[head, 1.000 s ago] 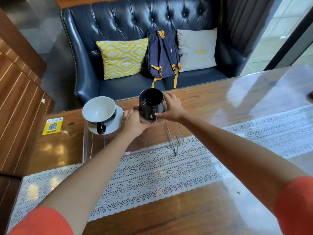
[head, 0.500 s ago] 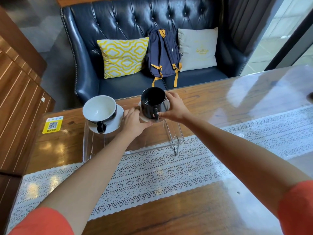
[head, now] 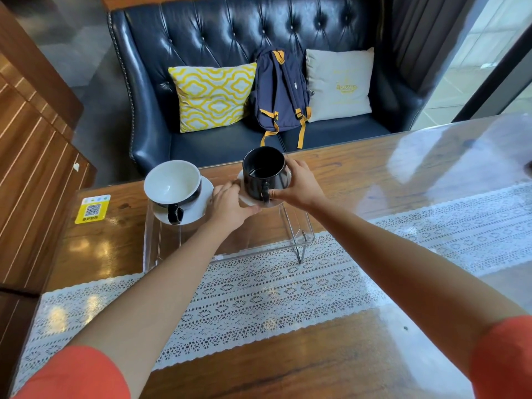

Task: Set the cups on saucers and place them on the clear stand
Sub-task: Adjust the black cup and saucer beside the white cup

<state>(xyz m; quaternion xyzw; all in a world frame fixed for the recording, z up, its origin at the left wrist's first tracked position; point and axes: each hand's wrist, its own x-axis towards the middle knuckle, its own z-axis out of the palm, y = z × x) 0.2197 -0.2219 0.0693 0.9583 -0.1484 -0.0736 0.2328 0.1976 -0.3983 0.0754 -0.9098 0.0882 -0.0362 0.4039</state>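
Observation:
A black mug stands on a white saucer over the right part of the clear stand. My left hand grips the saucer's near left rim. My right hand holds the saucer's right side, fingers against the mug by its handle. I cannot tell whether the saucer touches the stand. On the stand's left part sits a wide cup, white inside and black outside, on its own white saucer, handle toward me.
The stand sits on a glass-topped wooden table with a white lace runner before it. A yellow QR sticker lies at the left. Behind the table is a dark leather sofa with two cushions and a backpack.
Both hands have carried the black mug and its saucer slightly farther back and to the right over the stand. The white-lined cup has stayed put.

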